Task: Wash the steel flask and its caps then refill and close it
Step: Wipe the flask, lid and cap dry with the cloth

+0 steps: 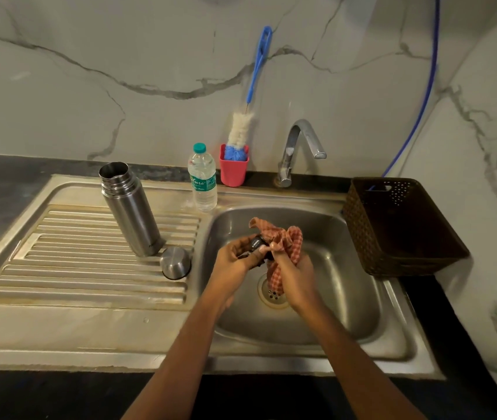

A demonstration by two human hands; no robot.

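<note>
Gripping small dark cap (256,244) in left hand (235,256) above sink basin (347,268), fingers curled round it. Clutching bunched red checked cloth (283,237) in right hand (294,274), pressed against cap. Standing open-mouthed on drainboard (89,268), left of basin: steel flask (130,210). Just beside its base: steel cup lid (176,262). Behind, near tap (298,147): water bottle (202,178), bottle brush (241,128) in red cup (233,172).
</note>
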